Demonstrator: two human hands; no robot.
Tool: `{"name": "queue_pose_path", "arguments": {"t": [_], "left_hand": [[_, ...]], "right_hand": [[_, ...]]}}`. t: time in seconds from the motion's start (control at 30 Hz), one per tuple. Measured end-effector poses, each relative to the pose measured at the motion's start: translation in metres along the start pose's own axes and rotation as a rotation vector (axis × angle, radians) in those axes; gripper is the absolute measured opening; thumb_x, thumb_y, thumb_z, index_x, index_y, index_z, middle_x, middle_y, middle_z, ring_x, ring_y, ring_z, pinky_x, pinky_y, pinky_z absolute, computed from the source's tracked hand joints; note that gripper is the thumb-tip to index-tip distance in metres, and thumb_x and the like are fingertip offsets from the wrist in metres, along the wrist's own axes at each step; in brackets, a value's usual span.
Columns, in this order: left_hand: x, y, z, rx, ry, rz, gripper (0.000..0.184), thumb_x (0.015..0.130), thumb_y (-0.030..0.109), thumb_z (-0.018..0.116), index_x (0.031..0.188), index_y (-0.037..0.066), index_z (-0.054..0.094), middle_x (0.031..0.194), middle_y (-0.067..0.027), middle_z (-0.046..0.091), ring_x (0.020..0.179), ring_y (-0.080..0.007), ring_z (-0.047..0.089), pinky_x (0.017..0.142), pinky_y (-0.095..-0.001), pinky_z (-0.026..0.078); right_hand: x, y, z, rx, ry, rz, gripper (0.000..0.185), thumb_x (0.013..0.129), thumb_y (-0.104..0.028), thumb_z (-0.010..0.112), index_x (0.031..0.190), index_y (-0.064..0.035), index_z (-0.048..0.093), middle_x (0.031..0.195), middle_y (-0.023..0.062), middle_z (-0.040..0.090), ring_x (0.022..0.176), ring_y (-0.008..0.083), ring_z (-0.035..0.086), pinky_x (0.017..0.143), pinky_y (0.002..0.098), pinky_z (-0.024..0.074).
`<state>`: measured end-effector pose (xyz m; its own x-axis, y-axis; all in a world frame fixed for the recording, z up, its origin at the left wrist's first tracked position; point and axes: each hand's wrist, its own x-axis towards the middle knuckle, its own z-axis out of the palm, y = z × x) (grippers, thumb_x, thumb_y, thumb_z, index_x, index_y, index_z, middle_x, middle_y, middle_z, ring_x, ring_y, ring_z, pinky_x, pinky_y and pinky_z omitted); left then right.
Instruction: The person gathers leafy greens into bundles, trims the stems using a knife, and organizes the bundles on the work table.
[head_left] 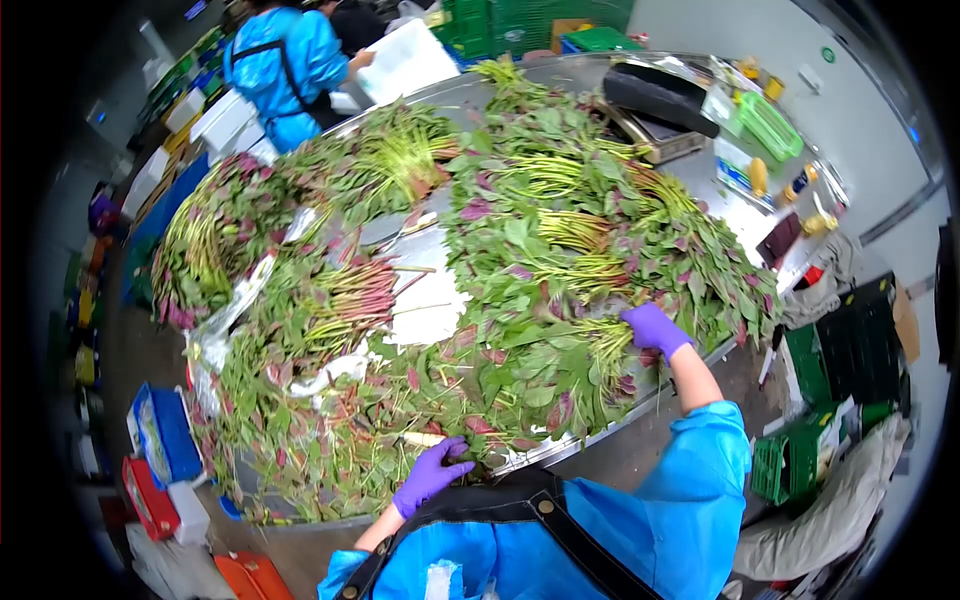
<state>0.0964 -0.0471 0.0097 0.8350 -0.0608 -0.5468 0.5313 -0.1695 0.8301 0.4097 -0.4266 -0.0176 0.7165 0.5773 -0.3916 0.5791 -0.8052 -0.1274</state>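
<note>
My right hand (655, 330), in a purple glove, is closed at the stem ends of a bunch of red-and-green amaranth (604, 345) near the table's right edge. My left hand (436, 478), also gloved in purple, is at the front edge with its fingers apart and nothing visible in them. Just above its fingertips lies a short pale stick-like piece (423, 439) among loose leaves (350, 455). More amaranth bunches (575, 230) are laid side by side beyond my right hand. Pink-stemmed amaranth (360, 292) lies left of centre.
A scale (655, 135) with a black cover (660, 95) stands at the far right, near a green basket (770, 125). Another person (285, 70) in blue holds a white box (405, 62) across the table. Green crates (785, 465) stand at right, a blue bin (165, 430) at left.
</note>
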Motion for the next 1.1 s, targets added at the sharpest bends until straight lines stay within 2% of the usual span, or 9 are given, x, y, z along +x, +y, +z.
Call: {"name": "queue_pose_path", "arguments": {"t": [0.07,0.17,0.23,0.37,0.53,0.63,0.7,0.8,1.1], "left_hand": [[-0.001,0.011,-0.002,-0.008,-0.008,-0.024,0.055,0.077,0.020,0.068,0.122,-0.001,0.045,0.114,-0.0157,0.056,0.108,-0.0211,0.053,0.090,-0.0301,0.042],[0.007,-0.011,-0.008,0.011,0.053,0.027,0.056,0.077,0.023,0.068,0.122,0.001,0.045,0.113,-0.0155,0.057,0.106,-0.0213,0.054,0.089,-0.0309,0.043],[0.009,-0.020,-0.014,0.022,0.066,0.094,0.057,0.076,0.028,0.069,0.122,0.003,0.046,0.111,-0.0140,0.058,0.104,-0.0209,0.055,0.089,-0.0314,0.044],[0.003,-0.012,-0.034,-0.154,0.170,0.082,0.046,0.079,0.015,0.066,0.118,0.000,0.048,0.109,-0.0115,0.059,0.100,-0.0174,0.056,0.089,-0.0283,0.043],[0.000,-0.032,-0.071,-0.440,0.287,0.239,0.031,0.085,0.008,0.056,0.113,-0.001,0.051,0.102,-0.0092,0.061,0.097,-0.0149,0.057,0.086,-0.0265,0.044],[-0.002,-0.022,-0.099,-0.561,0.347,0.191,0.029,0.085,0.007,0.055,0.112,-0.002,0.051,0.102,-0.0096,0.061,0.097,-0.0148,0.057,0.086,-0.0264,0.044],[-0.002,-0.023,-0.118,-0.676,0.330,0.212,0.029,0.085,0.006,0.055,0.112,-0.002,0.051,0.102,-0.0101,0.061,0.098,-0.0150,0.057,0.087,-0.0263,0.044],[0.000,-0.025,-0.145,-0.683,0.311,0.246,0.028,0.085,0.007,0.055,0.112,-0.002,0.051,0.104,-0.0108,0.060,0.099,-0.0167,0.057,0.088,-0.0270,0.043],[0.032,-0.038,-0.211,-0.767,0.199,0.254,0.031,0.086,0.007,0.053,0.115,-0.001,0.048,0.108,-0.0110,0.058,0.103,-0.0179,0.054,0.091,-0.0285,0.042]], "right_hand": [[-0.008,0.011,0.006,0.153,0.112,-0.083,0.032,0.063,-0.003,0.057,0.094,-0.0089,0.056,0.082,0.0204,0.060,0.078,0.0381,0.059,0.065,0.0433,0.0463],[-0.015,0.003,-0.016,0.213,0.137,-0.132,0.048,0.055,-0.003,0.062,0.103,-0.0076,0.054,0.093,0.0160,0.058,0.093,0.0347,0.053,0.086,0.0410,0.0389],[-0.015,-0.012,-0.047,-0.011,0.183,-0.165,0.060,0.056,-0.010,0.067,0.114,-0.0086,0.050,0.098,0.0141,0.057,0.094,0.0331,0.053,0.088,0.0394,0.0396],[0.019,-0.082,-0.105,0.052,0.312,-0.270,0.053,0.057,-0.005,0.064,0.109,-0.0072,0.054,0.098,0.0149,0.057,0.092,0.0323,0.053,0.088,0.0394,0.0393],[0.093,-0.239,-0.124,0.576,0.255,-0.528,0.043,0.071,-0.013,0.065,0.113,-0.0064,0.054,0.106,0.0134,0.057,0.101,0.0263,0.054,0.088,0.0344,0.0412],[0.173,-0.319,-0.075,0.442,0.324,-0.731,0.079,0.064,-0.023,0.073,0.132,-0.0090,0.034,0.128,0.0175,0.041,0.120,0.0326,0.038,0.099,0.0406,0.0315],[0.218,-0.370,-0.047,0.320,0.299,-0.564,0.106,0.056,-0.031,0.078,0.139,-0.0108,0.015,0.137,0.0231,0.026,0.128,0.0388,0.023,0.104,0.0468,0.0219],[0.261,-0.424,-0.032,0.099,0.338,-0.485,0.123,0.045,-0.039,0.082,0.141,-0.0123,0.008,0.139,0.0268,0.019,0.129,0.0428,0.018,0.104,0.0528,0.0163],[0.342,-0.426,-0.049,0.026,0.123,-0.375,0.118,0.046,-0.036,0.079,0.140,-0.0120,0.012,0.135,0.0216,0.027,0.126,0.0377,0.026,0.103,0.0567,0.0173]]}}
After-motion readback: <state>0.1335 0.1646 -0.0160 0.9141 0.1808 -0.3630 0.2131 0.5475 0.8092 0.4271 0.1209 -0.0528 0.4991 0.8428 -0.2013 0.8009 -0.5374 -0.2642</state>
